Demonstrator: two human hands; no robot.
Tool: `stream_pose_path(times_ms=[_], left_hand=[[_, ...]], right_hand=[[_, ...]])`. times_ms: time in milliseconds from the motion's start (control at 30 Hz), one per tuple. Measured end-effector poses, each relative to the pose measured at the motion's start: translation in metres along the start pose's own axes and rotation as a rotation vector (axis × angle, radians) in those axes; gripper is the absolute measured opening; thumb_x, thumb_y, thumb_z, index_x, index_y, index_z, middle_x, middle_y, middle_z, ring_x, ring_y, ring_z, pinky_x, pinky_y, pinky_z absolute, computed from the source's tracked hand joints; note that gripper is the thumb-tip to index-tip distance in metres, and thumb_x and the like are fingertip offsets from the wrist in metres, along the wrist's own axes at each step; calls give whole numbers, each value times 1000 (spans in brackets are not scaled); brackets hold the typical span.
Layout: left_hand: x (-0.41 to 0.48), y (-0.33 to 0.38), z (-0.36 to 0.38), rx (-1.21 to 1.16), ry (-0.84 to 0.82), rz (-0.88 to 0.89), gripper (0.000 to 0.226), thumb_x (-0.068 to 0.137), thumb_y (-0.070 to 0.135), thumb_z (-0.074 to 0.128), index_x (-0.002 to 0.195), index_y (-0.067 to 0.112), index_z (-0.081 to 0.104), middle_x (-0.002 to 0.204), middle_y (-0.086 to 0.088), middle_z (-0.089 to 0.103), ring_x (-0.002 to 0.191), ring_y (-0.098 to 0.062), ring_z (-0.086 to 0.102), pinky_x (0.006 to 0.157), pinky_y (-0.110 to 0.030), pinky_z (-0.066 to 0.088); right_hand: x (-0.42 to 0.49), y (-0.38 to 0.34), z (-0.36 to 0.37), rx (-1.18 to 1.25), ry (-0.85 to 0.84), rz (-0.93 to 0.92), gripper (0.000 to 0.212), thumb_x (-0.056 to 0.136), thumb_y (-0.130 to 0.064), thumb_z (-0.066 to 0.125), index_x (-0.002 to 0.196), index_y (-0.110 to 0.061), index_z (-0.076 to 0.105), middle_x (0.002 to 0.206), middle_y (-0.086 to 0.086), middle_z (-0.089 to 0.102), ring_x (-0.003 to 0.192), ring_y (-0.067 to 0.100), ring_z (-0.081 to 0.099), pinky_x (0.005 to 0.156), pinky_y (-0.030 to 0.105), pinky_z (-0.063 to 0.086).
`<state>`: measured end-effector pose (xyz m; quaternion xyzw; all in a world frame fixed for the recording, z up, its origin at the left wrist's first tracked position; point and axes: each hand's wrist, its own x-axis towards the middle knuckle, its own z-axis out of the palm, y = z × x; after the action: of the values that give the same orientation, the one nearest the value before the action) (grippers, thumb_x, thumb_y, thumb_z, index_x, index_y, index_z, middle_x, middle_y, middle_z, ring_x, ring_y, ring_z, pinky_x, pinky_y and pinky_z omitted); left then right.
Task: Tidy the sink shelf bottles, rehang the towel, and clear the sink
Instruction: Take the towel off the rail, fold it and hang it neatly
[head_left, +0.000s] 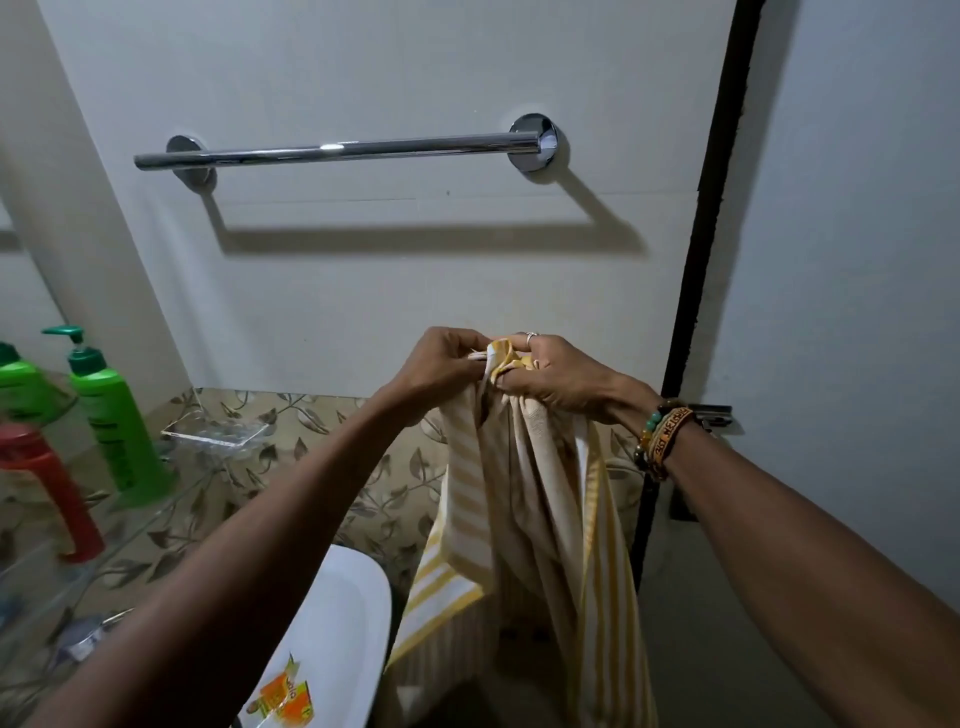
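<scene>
towel (519, 493): bottom cut off | red bottle (47, 483): blurred | sink (337, 623): partly hidden

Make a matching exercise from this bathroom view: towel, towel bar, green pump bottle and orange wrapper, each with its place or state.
1 towel
2 towel bar
3 green pump bottle
4 orange wrapper

A in the sink
B on the wall, bare
C gripped by the left hand and right hand
D upright on the glass shelf

Pairs: 1-C, 2-B, 3-D, 4-A
</scene>
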<state>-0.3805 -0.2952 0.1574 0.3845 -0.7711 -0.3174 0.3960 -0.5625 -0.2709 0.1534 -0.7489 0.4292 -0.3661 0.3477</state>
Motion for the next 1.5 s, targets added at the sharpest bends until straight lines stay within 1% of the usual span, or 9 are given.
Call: stream_pose_path(times_ms=[200,433,633,867,1000,1100,1200,1333,1500], left_hand=[[5,-5,7,-99,195,-84,12,73,5,80,77,9,70,83,-24,71,66,-20,58,64,-35,49],[-6,-42,-16,-202,-177,-264,33,68,33,89,84,12,70,81,-8,70,69,-15,62,61,-24,51],[-24,-85,-50,-79,-193,-374,48,53,46,94,77,13,69,75,-7,70,64,-16,66,55,-26,52],[-35,-104,-69,163,-344,-552,73,53,62,87,86,-1,70,69,-8,63,54,-15,51,46,-22,40],[-38,-104,-71,-265,-367,-520,63,50,56,93,76,8,62,66,-7,53,51,-10,45,45,-18,40],[-38,-103,-75,-541,-362,-467,70,58,45,93,98,0,59,81,-9,57,65,-12,54,55,-19,50],[-36,-98,-76,-671,-366,-411,41,76,22,84,98,0,58,86,-9,56,75,-17,55,67,-24,54],[-32,-84,-71,-729,-367,-349,4,87,9,64,84,9,62,69,-1,57,57,-10,54,57,-20,52],[-17,-57,-62,-762,-326,-215,40,64,28,92,86,12,63,76,-3,60,62,-10,55,57,-20,50]], right_hand=[[5,7,0,-71,20,96,23,84,-11,65,101,5,67,81,6,57,76,18,48,71,36,38],[6,25,-19,-201,132,185,13,73,-30,70,70,-19,64,66,-5,56,64,11,49,60,29,40],[4,40,-35,-182,155,274,24,80,-17,71,60,-23,59,53,-13,49,52,6,41,52,24,34],[15,43,-33,-189,119,267,12,80,-19,69,70,-19,63,64,-5,50,60,12,43,58,30,35],[24,46,-35,-174,137,283,11,81,-19,69,71,-20,65,62,-8,56,57,8,48,54,24,39],[29,47,-37,-181,134,296,9,83,-18,69,75,-17,65,65,-5,53,58,9,44,54,25,36],[34,47,-37,-186,131,316,10,82,-18,69,74,-18,65,62,-6,54,55,8,45,48,19,37],[40,44,-31,-152,174,330,7,80,-20,73,77,-17,68,64,-9,60,61,8,52,48,15,40],[42,25,-31,-75,270,280,56,58,-45,91,107,-27,69,95,-9,69,86,6,67,59,17,47]])
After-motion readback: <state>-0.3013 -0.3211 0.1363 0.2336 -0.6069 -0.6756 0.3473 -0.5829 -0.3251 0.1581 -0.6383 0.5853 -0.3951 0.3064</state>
